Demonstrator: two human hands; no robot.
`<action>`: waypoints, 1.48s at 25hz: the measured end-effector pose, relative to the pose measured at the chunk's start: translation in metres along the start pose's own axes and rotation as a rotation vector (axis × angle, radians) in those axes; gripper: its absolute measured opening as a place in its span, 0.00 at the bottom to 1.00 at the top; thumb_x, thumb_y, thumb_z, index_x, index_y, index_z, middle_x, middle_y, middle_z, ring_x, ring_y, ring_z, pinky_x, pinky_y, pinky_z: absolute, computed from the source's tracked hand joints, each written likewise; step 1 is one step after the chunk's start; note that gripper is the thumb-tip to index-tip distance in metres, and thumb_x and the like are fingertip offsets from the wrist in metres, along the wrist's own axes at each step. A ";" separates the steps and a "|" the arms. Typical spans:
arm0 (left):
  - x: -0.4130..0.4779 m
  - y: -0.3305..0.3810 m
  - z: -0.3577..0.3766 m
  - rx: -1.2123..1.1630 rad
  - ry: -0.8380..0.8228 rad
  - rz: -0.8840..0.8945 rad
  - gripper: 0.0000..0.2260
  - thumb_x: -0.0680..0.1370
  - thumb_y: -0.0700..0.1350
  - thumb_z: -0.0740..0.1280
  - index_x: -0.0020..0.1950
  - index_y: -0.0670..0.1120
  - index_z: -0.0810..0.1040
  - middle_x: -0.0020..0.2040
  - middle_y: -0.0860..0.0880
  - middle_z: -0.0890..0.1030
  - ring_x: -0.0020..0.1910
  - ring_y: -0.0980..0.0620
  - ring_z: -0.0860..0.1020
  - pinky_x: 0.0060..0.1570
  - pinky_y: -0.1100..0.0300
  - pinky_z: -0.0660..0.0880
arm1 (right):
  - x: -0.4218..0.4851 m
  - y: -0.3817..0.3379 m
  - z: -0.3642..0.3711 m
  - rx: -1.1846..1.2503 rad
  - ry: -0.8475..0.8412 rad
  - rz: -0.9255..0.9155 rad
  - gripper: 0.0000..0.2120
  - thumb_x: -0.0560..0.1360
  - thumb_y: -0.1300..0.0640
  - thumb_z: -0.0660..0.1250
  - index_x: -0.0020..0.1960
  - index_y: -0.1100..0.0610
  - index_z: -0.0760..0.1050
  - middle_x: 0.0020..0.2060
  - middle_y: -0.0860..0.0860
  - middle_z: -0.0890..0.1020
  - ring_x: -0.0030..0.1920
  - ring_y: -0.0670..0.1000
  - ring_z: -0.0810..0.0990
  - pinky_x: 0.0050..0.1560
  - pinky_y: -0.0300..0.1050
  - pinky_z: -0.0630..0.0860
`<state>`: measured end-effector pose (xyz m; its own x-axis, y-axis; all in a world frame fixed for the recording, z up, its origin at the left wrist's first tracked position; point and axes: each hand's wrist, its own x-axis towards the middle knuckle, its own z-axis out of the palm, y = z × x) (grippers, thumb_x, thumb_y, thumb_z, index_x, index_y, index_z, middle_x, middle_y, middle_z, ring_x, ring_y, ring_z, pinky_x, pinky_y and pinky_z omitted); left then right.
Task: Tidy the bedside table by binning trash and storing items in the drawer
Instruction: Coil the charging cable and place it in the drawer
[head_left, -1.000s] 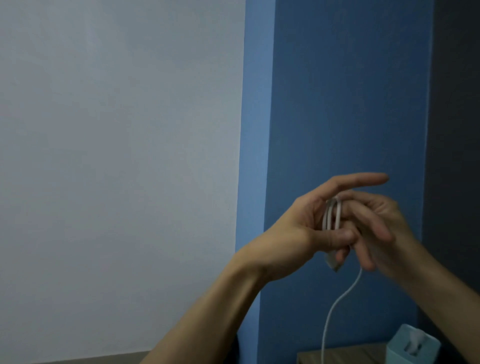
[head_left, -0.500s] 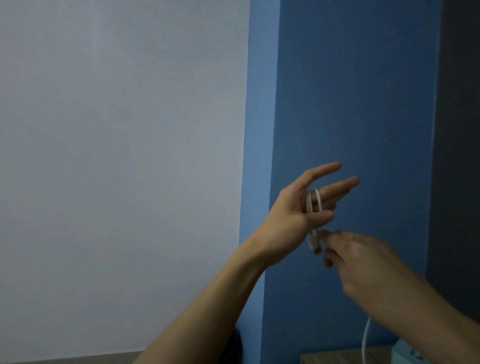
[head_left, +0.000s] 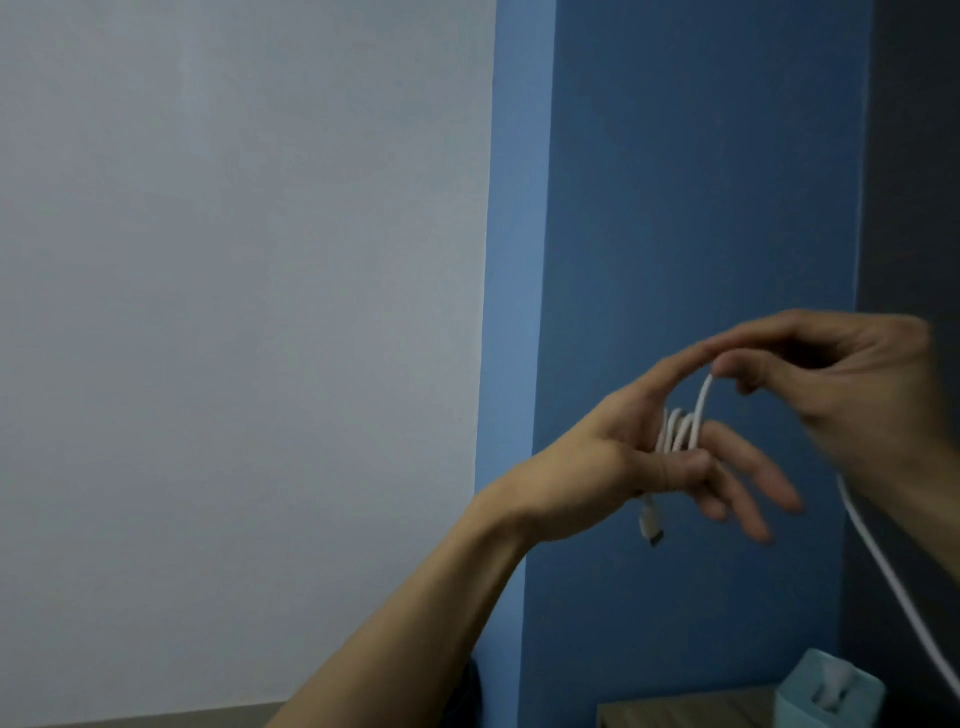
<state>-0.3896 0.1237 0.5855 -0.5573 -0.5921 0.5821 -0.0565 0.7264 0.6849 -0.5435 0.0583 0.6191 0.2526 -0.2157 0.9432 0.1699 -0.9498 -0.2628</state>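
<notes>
1. State: the left hand (head_left: 613, 462) is held up w/ fingers stretched out. The white cable (head_left: 680, 431) is looped round them, and the thumb pins the loops. The right hand (head_left: 852, 384), blurred, pinches the cable just above the loops. The slack runs down the far right edge, out of view.
2. Risk, loops slipping: the fingers are straight and only the thumb clamps, so poss. the coil slides off the fingertips if the thumb lifts.
3. Risk, snag: the lower end of the slack is unseen. If it catches on the desk (head_left: 675, 714) or the teal box (head_left: 831, 691) below, a pull could drag the box or tug the coil loose.
4. Risk, messy coil: uneven tension from the right hand could leave loose loops that spring open in the drawer.
5. Risk, plug: the plug (head_left: 652, 530) dangles free under the left hand and may swing or catch.
6. Count: 2 hands; 1 cable, approx. 3 loops (blur, unsure); 1 plug seen; 1 desk corner; 1 teal box. Drawer & bin not in view.
</notes>
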 end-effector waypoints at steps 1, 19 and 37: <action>0.002 0.002 0.002 -0.051 0.011 0.011 0.33 0.78 0.27 0.52 0.78 0.48 0.44 0.56 0.18 0.69 0.45 0.28 0.79 0.46 0.62 0.76 | -0.001 0.005 0.002 0.045 0.024 0.027 0.07 0.57 0.45 0.73 0.35 0.44 0.81 0.29 0.41 0.82 0.28 0.43 0.78 0.32 0.30 0.73; -0.005 -0.006 -0.019 0.314 0.343 -0.095 0.33 0.80 0.29 0.55 0.78 0.50 0.44 0.66 0.37 0.75 0.72 0.48 0.67 0.72 0.60 0.59 | -0.063 0.006 0.033 -0.543 -0.512 0.090 0.11 0.74 0.54 0.61 0.36 0.55 0.77 0.25 0.46 0.79 0.28 0.44 0.75 0.28 0.38 0.67; -0.006 0.011 0.004 -0.260 0.114 0.057 0.39 0.76 0.22 0.52 0.78 0.55 0.49 0.68 0.27 0.64 0.67 0.32 0.65 0.60 0.60 0.73 | -0.023 0.031 0.031 0.139 -0.032 0.542 0.12 0.70 0.57 0.69 0.29 0.58 0.73 0.23 0.55 0.72 0.19 0.47 0.69 0.18 0.36 0.62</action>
<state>-0.3904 0.1369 0.5879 -0.4563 -0.5991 0.6579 0.1944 0.6544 0.7308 -0.5141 0.0407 0.5829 0.3676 -0.6560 0.6592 0.1308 -0.6654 -0.7350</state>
